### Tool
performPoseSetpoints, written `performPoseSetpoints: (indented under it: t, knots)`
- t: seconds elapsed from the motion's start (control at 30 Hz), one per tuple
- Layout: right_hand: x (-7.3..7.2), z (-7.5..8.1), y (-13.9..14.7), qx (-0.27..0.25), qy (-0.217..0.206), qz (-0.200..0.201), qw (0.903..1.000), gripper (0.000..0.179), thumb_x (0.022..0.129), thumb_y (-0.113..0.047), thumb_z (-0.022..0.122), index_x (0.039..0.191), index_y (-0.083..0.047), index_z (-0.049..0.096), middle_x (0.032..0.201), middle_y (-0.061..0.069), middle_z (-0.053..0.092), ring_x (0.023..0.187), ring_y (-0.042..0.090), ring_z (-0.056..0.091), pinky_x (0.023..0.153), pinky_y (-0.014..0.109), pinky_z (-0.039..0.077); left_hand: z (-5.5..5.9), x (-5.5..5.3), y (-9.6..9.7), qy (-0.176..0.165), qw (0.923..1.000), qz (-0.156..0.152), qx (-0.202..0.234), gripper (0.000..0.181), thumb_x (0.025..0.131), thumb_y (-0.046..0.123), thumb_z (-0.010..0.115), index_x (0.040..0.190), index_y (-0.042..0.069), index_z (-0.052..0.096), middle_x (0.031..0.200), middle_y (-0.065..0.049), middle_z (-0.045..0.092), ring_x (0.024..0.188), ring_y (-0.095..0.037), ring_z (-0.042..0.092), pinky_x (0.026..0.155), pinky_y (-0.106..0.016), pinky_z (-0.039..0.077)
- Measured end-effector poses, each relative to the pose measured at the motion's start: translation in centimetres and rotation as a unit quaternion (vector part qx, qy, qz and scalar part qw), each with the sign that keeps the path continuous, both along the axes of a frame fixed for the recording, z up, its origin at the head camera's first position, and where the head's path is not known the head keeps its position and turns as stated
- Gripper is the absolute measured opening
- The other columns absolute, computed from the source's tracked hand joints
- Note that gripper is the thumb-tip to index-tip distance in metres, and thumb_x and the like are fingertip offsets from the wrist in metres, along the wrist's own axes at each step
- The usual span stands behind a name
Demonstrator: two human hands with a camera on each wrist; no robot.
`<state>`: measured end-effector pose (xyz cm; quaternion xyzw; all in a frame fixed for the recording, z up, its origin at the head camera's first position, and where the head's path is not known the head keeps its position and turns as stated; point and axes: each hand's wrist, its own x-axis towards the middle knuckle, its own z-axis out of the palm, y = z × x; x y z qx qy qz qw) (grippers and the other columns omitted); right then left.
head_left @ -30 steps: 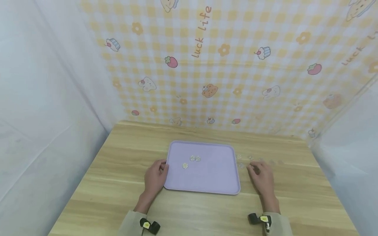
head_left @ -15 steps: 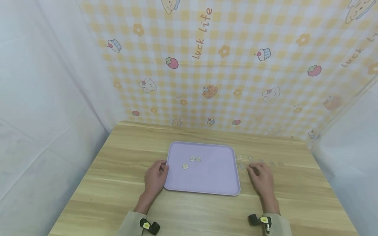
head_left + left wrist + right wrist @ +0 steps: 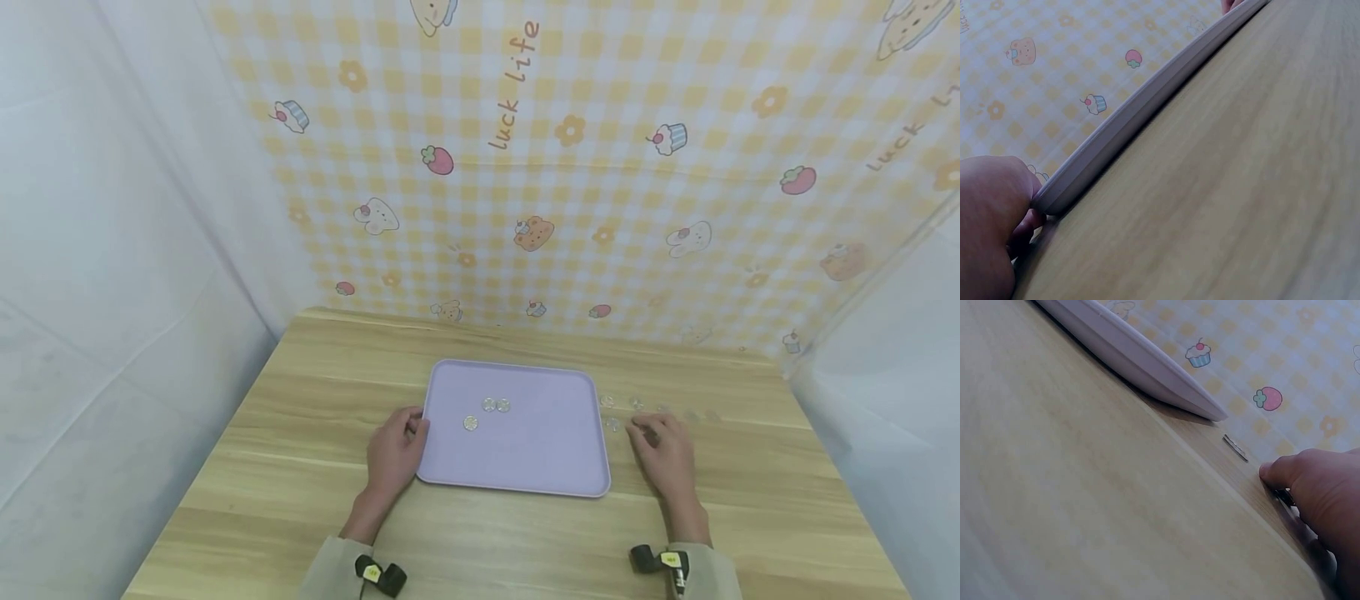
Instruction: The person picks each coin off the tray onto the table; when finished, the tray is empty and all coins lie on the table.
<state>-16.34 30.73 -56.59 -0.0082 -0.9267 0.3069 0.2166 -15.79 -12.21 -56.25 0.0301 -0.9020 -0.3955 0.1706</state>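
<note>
A lilac tray [image 3: 540,425] lies on the table, bearing three small silvery coin-like discs [image 3: 470,423]. At the tray's left edge my left hand [image 3: 393,450] grips the rim between thumb and curled fingers; the left wrist view shows the thumb [image 3: 997,187] against the rim. To the right of the tray, my right hand [image 3: 667,454] rests on the table with loosely bent fingers. A similar disc [image 3: 612,424] lies between its fingertips and the tray. Under that hand, the right wrist view shows a small dark shiny thing [image 3: 1285,497], partly hidden.
Several more thin, see-through discs [image 3: 636,403] lie in a row beyond my right hand. The wooden table [image 3: 337,358] ends at a yellow checked cloth [image 3: 570,183] behind, with white hangings [image 3: 135,292] at the sides.
The head view has tilted up very slightly. Both hands, the tray and the discs stay where they were.
</note>
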Motion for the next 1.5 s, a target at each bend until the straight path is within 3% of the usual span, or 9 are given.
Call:
performPoseSetpoints:
  t: [0.4, 0.67, 1.0, 1.2, 1.37, 1.5]
  knots:
    - [0.0, 0.0, 0.0, -0.003, -0.006, 0.002, 1.0, 0.017, 0.087, -0.014, 0.075, 0.1, -0.003, 0.074, 0.103, 0.013, 0.066, 0.093, 0.024, 0.052, 0.079, 0.037, 0.034, 0.2, 0.0, 0.0, -0.011, 0.9999, -0.005, -0.002, 0.024, 0.091, 0.019, 0.069, 0.112, 0.007, 0.071, 0.074, 0.004, 0.064, 0.054, -0.006, 0.044, 0.066, -0.029, 0.036]
    - [-0.1, -0.2, 0.1, -0.046, -0.018, -0.009, 0.9987, 0.016, 0.091, -0.014, 0.071, 0.104, -0.004, 0.072, 0.11, 0.014, 0.067, 0.106, 0.03, 0.056, 0.093, 0.045, 0.038, 0.1, 0.0, -0.1, -0.007, 0.9999, -0.007, -0.003, 0.024, 0.091, 0.02, 0.069, 0.112, 0.007, 0.072, 0.074, 0.004, 0.065, 0.052, -0.005, 0.043, 0.065, -0.028, 0.036]
    - [0.0, -0.1, 0.0, -0.084, -0.007, -0.017, 0.9963, 0.014, 0.092, -0.013, 0.069, 0.103, -0.004, 0.071, 0.106, 0.014, 0.067, 0.107, 0.029, 0.057, 0.097, 0.048, 0.04, 0.2, 0.0, -0.1, -0.011, 0.9999, -0.01, -0.006, 0.025, 0.092, 0.019, 0.069, 0.113, 0.006, 0.071, 0.074, 0.004, 0.065, 0.051, -0.005, 0.042, 0.064, -0.027, 0.035]
    - [-0.1, -0.1, 0.1, -0.085, 0.041, -0.016, 0.9954, 0.011, 0.091, -0.005, 0.069, 0.099, 0.001, 0.071, 0.101, 0.017, 0.068, 0.1, 0.023, 0.055, 0.094, 0.038, 0.038, 0.3, 0.1, -0.1, -0.011, 0.9999, -0.01, -0.006, 0.025, 0.092, 0.019, 0.069, 0.113, 0.006, 0.071, 0.074, 0.003, 0.065, 0.05, -0.005, 0.042, 0.063, -0.027, 0.035]
    - [-0.1, 0.0, -0.3, -0.09, 0.076, -0.02, 0.9928, 0.008, 0.089, -0.002, 0.069, 0.097, 0.001, 0.071, 0.097, 0.016, 0.068, 0.096, 0.006, 0.051, 0.091, 0.028, 0.036, 0.4, 0.1, -0.1, -0.01, 0.9999, -0.01, -0.004, 0.024, 0.091, 0.019, 0.069, 0.112, 0.007, 0.071, 0.074, 0.003, 0.065, 0.051, -0.005, 0.043, 0.064, -0.027, 0.035]
    - [0.1, 0.2, -1.1, -0.111, 0.106, 0.001, 0.9881, 0.009, 0.087, 0.003, 0.068, 0.095, 0.002, 0.071, 0.092, 0.017, 0.067, 0.093, -0.003, 0.047, 0.088, 0.024, 0.036, 0.5, 0.1, -0.1, -0.01, 0.9999, -0.01, -0.001, 0.024, 0.091, 0.019, 0.069, 0.112, 0.007, 0.071, 0.074, 0.003, 0.065, 0.051, -0.006, 0.043, 0.063, -0.028, 0.036]
